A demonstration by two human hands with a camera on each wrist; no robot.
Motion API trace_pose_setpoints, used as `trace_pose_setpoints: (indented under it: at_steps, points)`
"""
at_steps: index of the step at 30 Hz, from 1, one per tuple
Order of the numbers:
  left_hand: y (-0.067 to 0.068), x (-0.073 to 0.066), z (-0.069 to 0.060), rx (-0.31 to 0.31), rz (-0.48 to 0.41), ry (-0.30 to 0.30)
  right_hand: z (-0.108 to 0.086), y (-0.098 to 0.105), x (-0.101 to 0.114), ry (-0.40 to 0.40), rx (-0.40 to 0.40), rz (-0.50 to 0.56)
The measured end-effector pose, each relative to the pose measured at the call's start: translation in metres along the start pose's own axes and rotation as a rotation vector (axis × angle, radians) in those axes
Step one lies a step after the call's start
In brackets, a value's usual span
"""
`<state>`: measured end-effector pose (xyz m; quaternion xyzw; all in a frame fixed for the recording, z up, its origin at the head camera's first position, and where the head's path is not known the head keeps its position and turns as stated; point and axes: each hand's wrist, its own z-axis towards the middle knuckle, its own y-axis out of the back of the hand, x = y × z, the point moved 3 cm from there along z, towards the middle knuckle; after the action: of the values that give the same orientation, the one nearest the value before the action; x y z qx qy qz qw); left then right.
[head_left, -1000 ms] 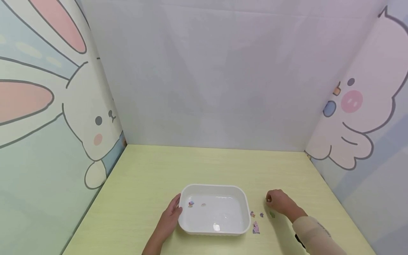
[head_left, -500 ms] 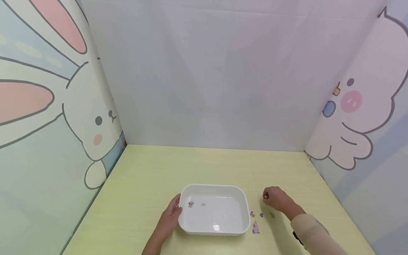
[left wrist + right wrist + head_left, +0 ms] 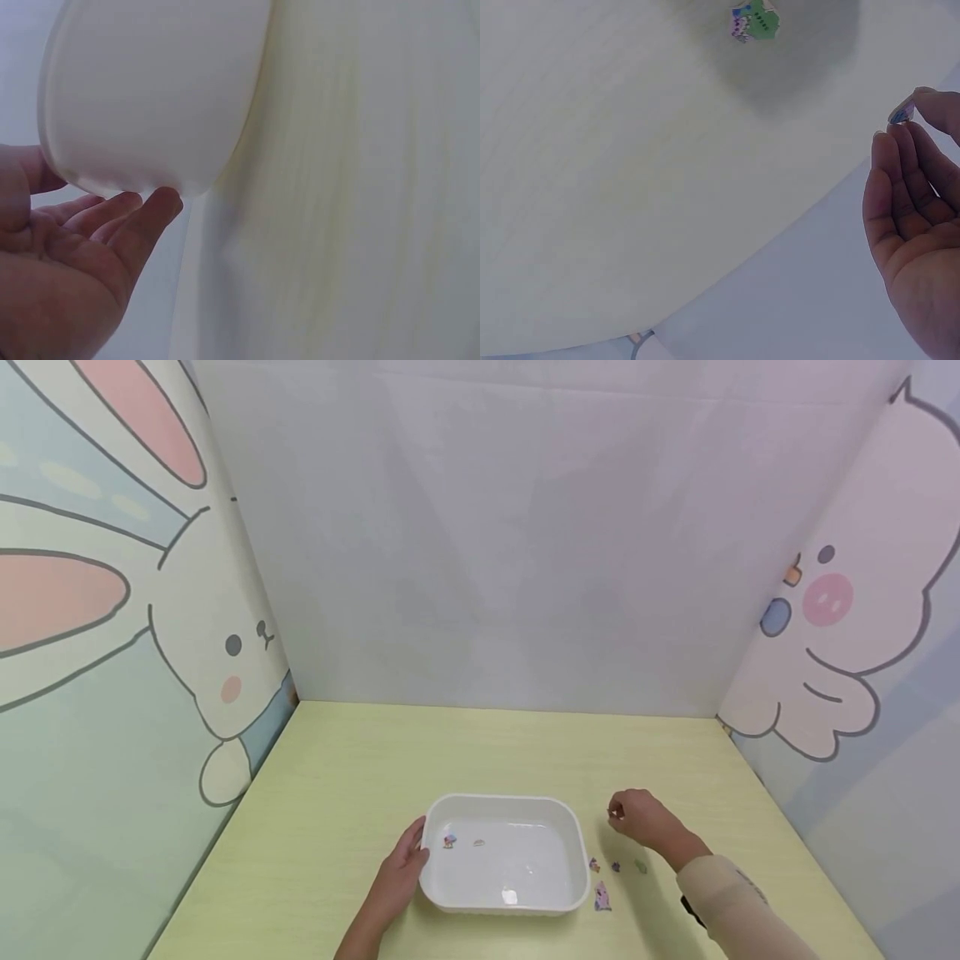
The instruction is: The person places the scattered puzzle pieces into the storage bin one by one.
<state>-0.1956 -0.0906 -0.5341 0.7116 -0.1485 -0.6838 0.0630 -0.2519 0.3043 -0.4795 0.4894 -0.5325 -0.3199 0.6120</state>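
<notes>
A white rectangular tray [image 3: 504,908] stands on the table, with two small stickers inside, one colourful [image 3: 449,841] and one pale [image 3: 478,842]. At its left end my left hand [image 3: 397,875] grips the rim, and the left wrist view has the fingers [image 3: 161,210] against the tray's side [image 3: 150,90]. My right hand [image 3: 648,822] is above the table right of the tray. Between thumb and fingertips it pinches a small sticker [image 3: 902,112], as the right wrist view shows. Below that hand lies a green sticker [image 3: 641,866], seen also as a green piece [image 3: 761,21].
Right of the tray lie a small orange-and-purple sticker [image 3: 594,865], a small purple one [image 3: 616,867] and a larger pink one [image 3: 603,896]. A grey wall [image 3: 510,543] bounds the yellow table [image 3: 360,760] at the back, with cartoon-printed walls on both sides.
My right hand has moved left and somewhat farther back, towards the tray, with the sticker pinched. The left hand and the tray have stayed where they were.
</notes>
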Motion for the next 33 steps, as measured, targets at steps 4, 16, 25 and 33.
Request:
trace_pose_setpoints:
  at_steps: [4, 16, 25, 33]
  points:
    - [0.0, -0.001, 0.0, -0.005, 0.005, 0.004, 0.004, 0.005, 0.009, 0.037, -0.018, -0.024]
    - [-0.001, -0.001, -0.001, -0.009, 0.006, 0.013, 0.013, 0.015, 0.035, 0.074, -0.026, -0.006]
    - [-0.002, -0.001, -0.001, -0.013, 0.011, 0.016, 0.022, 0.017, 0.063, 0.103, -0.013, -0.012]
    - [-0.002, 0.0, 0.0, -0.013, -0.001, 0.002, 0.03, 0.012, 0.089, 0.137, 0.02, -0.014]
